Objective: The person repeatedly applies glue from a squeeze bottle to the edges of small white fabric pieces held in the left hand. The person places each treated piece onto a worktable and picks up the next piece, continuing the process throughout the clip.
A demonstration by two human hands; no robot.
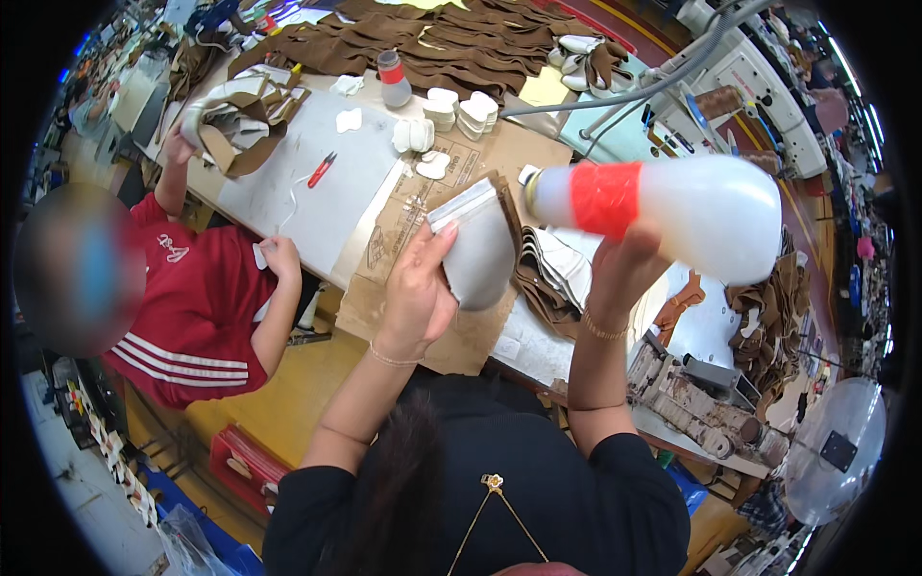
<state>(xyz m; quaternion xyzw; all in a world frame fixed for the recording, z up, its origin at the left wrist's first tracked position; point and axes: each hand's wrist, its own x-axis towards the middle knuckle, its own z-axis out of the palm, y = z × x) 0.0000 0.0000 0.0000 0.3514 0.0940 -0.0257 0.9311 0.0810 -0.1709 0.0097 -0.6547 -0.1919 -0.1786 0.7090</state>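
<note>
My left hand (421, 288) grips a grey-lined brown fabric piece (480, 245) with a pale strip along its top edge, thumb on the strip. In my right hand (629, 261) is a large translucent squeeze bottle (715, 216), held almost on its side. Red tape wraps the bottle near its neck, and its narrow white tip points left toward the fabric piece, slightly apart from it. Beneath the bottle, a stack of brown and white cut pieces (557, 269) lies on the table, partly hidden by my right arm.
Small stacks of white pads (413, 134) and a second taped bottle (394, 82) stand farther back on cardboard (384, 245). Red-handled snips (324, 171) lie left. Brown pieces (432, 48) cover the far side. A sewing machine (759, 96) stands right; a co-worker in red (192, 317) sits left.
</note>
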